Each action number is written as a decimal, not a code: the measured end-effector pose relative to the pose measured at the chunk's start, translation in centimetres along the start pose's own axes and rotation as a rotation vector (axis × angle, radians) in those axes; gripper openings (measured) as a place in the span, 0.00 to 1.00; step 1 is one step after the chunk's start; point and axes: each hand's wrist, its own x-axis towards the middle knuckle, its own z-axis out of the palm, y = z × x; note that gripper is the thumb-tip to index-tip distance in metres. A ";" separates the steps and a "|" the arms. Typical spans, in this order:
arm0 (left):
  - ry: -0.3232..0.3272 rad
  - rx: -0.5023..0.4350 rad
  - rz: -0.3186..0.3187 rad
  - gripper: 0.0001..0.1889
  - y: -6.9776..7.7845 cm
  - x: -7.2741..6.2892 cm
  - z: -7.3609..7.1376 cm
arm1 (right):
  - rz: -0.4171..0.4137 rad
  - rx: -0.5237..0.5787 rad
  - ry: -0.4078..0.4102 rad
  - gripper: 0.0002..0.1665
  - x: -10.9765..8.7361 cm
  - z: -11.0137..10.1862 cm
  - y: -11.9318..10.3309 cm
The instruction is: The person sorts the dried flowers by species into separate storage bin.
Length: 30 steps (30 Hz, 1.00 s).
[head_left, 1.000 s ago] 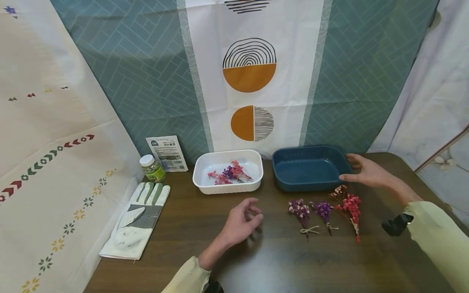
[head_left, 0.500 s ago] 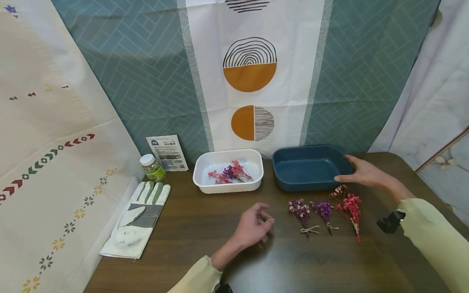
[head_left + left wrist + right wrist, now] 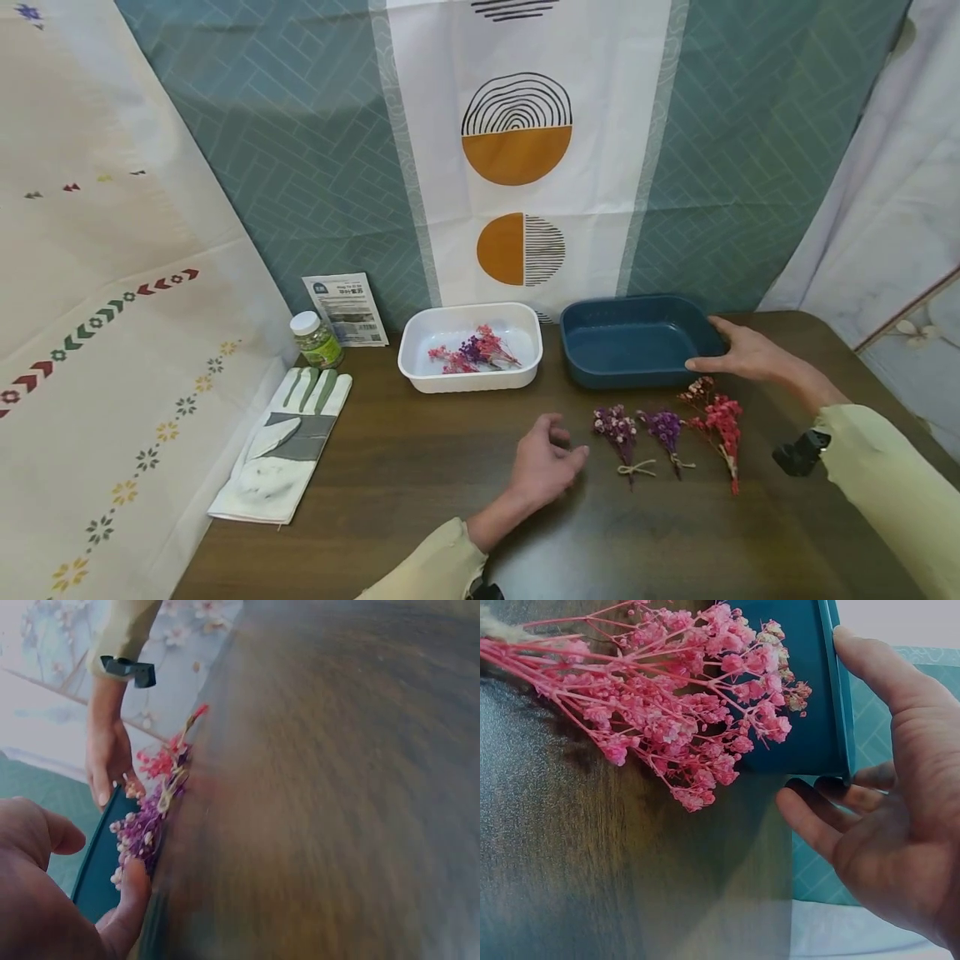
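My right hand (image 3: 750, 354) holds the right end of a dark blue rectangular tray (image 3: 633, 343). In the right wrist view its thumb lies on the rim of the tray (image 3: 802, 727), with fingers bent around the corner below. My left hand (image 3: 543, 462) hovers over the table, fingers loosely bent, with nothing in it. Just right of it lies a bunch of purple-and-white dried flowers (image 3: 617, 429) tied with twine. Beside that are a purple bunch (image 3: 663, 429) and a pink-red bunch (image 3: 722, 425), which sits in front of the tray's right end.
A white tray (image 3: 472, 382) with pink and purple dried flowers (image 3: 480, 350) stands left of the blue one. Farther left are a white-capped jar (image 3: 318, 340), a printed packet (image 3: 348, 310) and a folded work glove (image 3: 285, 446). A patterned cloth (image 3: 525, 167) hangs behind.
My right hand has moved slightly left and closed in on the blue tray's end. The left hand has drifted right, nearer the flower bunches. Trays and flowers stay in place.
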 end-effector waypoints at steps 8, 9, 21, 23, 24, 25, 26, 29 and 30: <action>0.075 0.148 0.074 0.35 -0.1 0.4 2.2 | -0.001 0.007 -0.004 0.67 -0.1 0.2 0.1; 0.081 0.166 0.084 0.36 -0.1 0.4 2.4 | -0.001 0.009 -0.004 0.67 -0.1 0.2 0.1; 0.106 0.243 0.068 0.40 0.0 0.8 4.1 | 0.004 0.025 -0.004 0.67 -0.2 0.3 0.1; 0.109 0.252 0.064 0.40 0.1 0.9 4.3 | 0.004 0.026 -0.004 0.67 -0.2 0.3 0.1; 0.112 0.258 0.059 0.40 0.2 1.0 4.4 | 0.005 0.029 -0.004 0.67 -0.2 0.3 0.1; 0.115 0.267 0.053 0.40 0.2 1.0 4.4 | 0.005 0.031 -0.004 0.67 -0.2 0.3 0.1; 0.117 0.278 0.043 0.41 0.3 1.1 4.6 | 0.005 0.034 -0.005 0.67 -0.2 0.3 0.1; 0.138 0.349 0.019 0.42 0.6 1.3 4.9 | 0.007 0.044 -0.007 0.67 -0.3 0.3 0.1; 0.144 0.373 0.008 0.42 0.7 1.4 5.1 | 0.008 0.046 -0.007 0.67 -0.3 0.3 0.1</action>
